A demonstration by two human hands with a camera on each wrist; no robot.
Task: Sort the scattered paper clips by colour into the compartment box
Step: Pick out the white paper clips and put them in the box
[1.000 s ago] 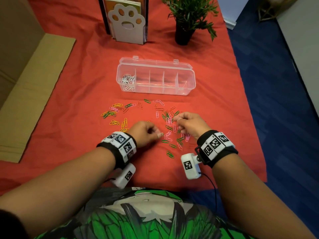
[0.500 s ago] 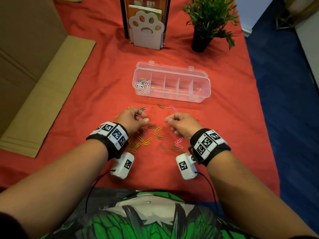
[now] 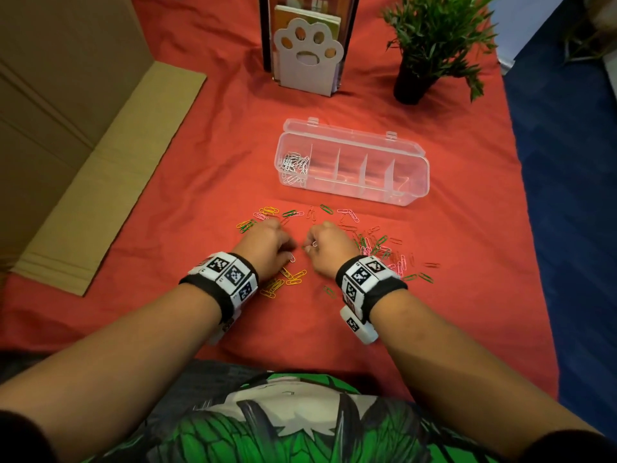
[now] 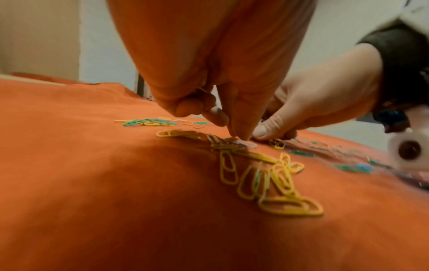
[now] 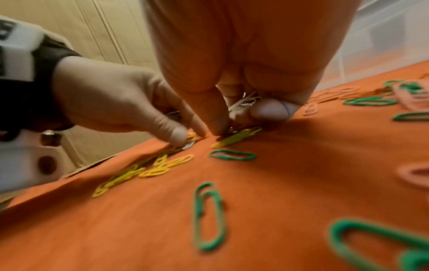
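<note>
Sorting only begun: white clips [image 3: 293,165] already in leftmost compartment of box [image 3: 410,195], other compartments empty.
Yellow clips [image 3: 283,282], green clips [image 3: 374,243], pink ones scattered on surface [image 3: 167,212]; right hand [image 3: 329,247] grip pinching white clips, left hand [image 3: 272,247] pressing one white clip [image 4: 247,144].

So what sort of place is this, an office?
Probably a desk or table set up indoors for a sorting exercise: a red cloth, a book stand, a potted plant, cardboard at the left and blue carpet.
</note>
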